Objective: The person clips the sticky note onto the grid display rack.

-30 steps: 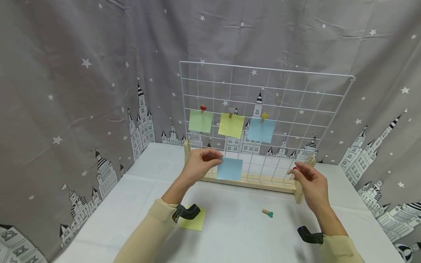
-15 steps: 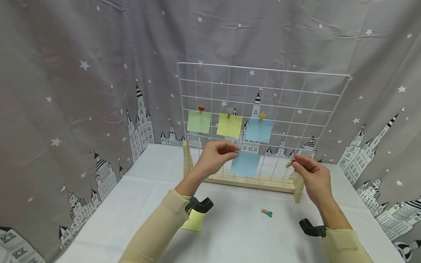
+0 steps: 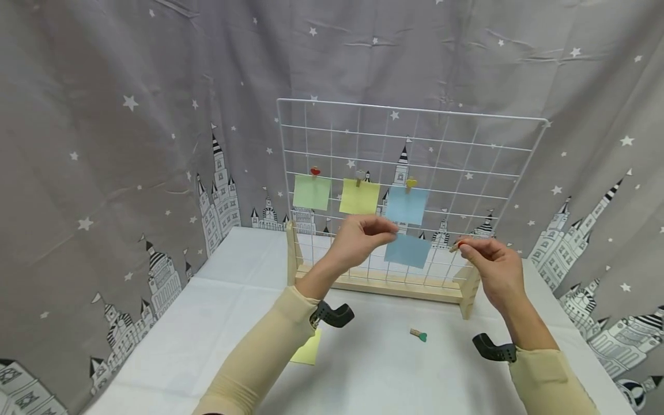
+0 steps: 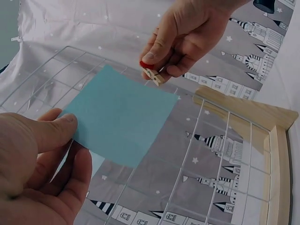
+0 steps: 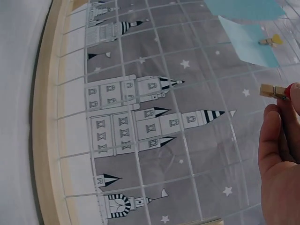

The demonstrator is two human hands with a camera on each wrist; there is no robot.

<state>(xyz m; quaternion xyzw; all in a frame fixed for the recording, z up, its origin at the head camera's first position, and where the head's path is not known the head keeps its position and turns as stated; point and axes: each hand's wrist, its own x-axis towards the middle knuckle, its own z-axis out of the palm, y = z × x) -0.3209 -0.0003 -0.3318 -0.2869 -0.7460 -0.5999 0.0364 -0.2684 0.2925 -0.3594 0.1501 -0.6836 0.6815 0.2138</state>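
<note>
My left hand (image 3: 358, 242) pinches a blue sticky note (image 3: 408, 251) by its left edge, in front of the lower part of a white wire grid (image 3: 415, 109). In the left wrist view the note (image 4: 124, 117) is flat and tilted, with thumb on top and fingers beneath. My right hand (image 3: 495, 271), just right of the note, pinches a small wooden clothespin (image 5: 273, 92) with a red end; its wooden tip points toward the note, apart from it. A green note (image 3: 312, 192), a yellow note (image 3: 359, 197) and another blue note (image 3: 407, 206) hang on the grid from heart clothespins.
The grid stands in a wooden base (image 3: 399, 288) on a white-covered table (image 3: 207, 334). A clothespin with a green heart (image 3: 418, 335) lies in front of it. A yellow note (image 3: 308, 349) lies partly behind the left forearm. A grey curtain (image 3: 363, 52) hangs behind.
My left hand has carried the blue note rightward and slightly up along the grid, and the note tilts more. My right hand has risen a little with the clothespin.
</note>
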